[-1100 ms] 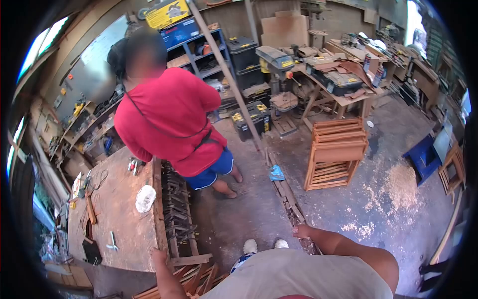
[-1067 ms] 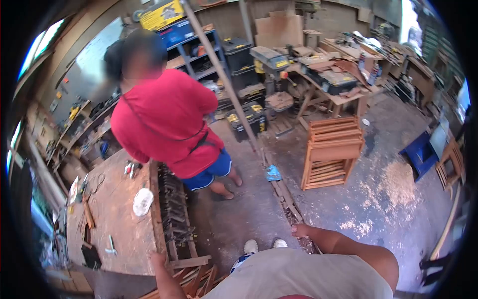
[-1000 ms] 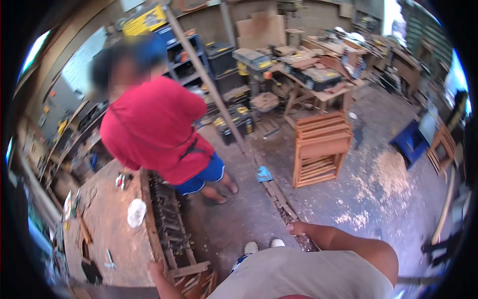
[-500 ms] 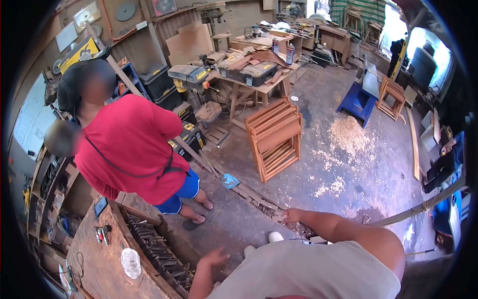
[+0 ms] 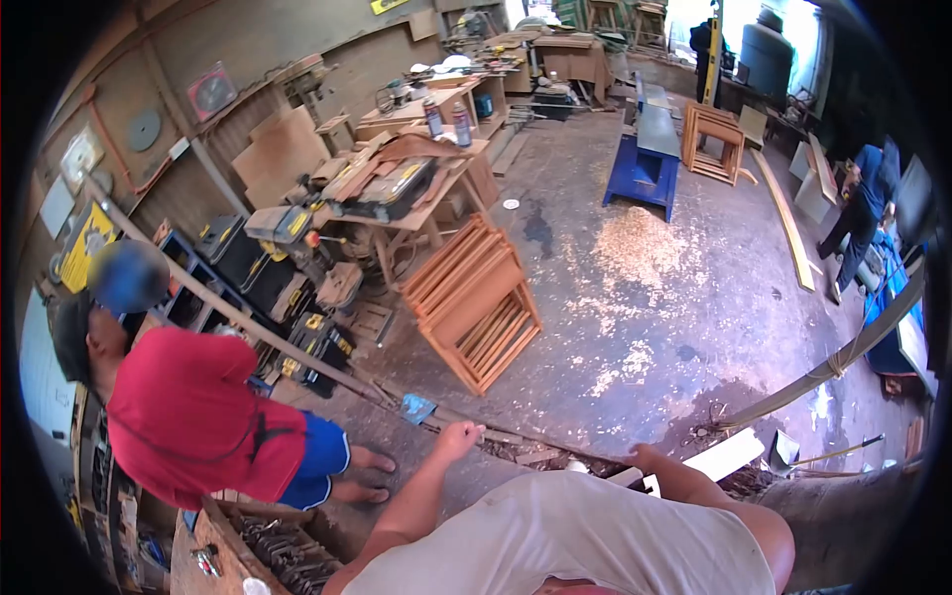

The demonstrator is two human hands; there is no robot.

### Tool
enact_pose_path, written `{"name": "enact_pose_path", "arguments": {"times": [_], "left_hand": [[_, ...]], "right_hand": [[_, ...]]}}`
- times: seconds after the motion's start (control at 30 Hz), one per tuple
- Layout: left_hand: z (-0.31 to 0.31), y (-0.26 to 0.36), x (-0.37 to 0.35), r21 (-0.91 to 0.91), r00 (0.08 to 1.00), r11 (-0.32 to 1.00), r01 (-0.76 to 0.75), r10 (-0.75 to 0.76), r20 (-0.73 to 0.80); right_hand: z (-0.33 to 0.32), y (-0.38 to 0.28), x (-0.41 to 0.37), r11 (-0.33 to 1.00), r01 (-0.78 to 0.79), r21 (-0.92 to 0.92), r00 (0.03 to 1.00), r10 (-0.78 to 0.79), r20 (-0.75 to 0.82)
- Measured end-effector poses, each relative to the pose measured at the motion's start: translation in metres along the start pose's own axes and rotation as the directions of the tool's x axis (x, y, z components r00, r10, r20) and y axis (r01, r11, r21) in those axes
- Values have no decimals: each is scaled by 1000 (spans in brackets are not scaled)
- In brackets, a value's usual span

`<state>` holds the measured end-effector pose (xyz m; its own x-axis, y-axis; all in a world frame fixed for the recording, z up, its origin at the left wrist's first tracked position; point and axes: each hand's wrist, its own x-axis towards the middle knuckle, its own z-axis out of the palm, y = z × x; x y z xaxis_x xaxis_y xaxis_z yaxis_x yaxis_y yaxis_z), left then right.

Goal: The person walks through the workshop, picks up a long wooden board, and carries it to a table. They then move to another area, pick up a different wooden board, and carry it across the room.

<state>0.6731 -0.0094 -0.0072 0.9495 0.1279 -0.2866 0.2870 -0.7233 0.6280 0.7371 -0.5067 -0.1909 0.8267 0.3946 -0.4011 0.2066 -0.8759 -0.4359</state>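
Observation:
My left hand [image 5: 458,438] is held out in front of my body, fingers loosely curled, with nothing visible in it. It appears nearest to a blue piece of plastic [image 5: 417,408] on the floor strip beyond it. My right hand [image 5: 647,457] hangs low at my right side, above a ledge with scraps. Its fingers are small and partly turned away, so their grip does not show. A white board [image 5: 722,454] lies beside my right forearm. Farther ahead, a stack of brown wooden frames [image 5: 474,302] stands on the concrete floor.
A person in a red shirt [image 5: 203,412] stands close on my left. Wood shavings [image 5: 640,248] lie before a blue machine stand [image 5: 640,178]. A loaded workbench [image 5: 387,203] is behind the frames. Another person in dark clothes [image 5: 861,213] is at right. A curved pole [image 5: 843,357] crosses the right foreground.
The view has swung right, so the room's contents sit farther left. My left hand has risen forward and its fingers have curled in. My right hand remains low at my right side.

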Motion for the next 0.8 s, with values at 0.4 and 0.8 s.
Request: {"name": "enact_pose_path", "arguments": {"times": [0.4,0.8], "left_hand": [[79,-40,165,94,949,962,255,-268,166],[73,74,578,-265,969,964,-37,99,226]], "right_hand": [[-109,118,105,825,-456,334,890,419,181],[-288,115,372,905,-343,251,936,308,169]]}}
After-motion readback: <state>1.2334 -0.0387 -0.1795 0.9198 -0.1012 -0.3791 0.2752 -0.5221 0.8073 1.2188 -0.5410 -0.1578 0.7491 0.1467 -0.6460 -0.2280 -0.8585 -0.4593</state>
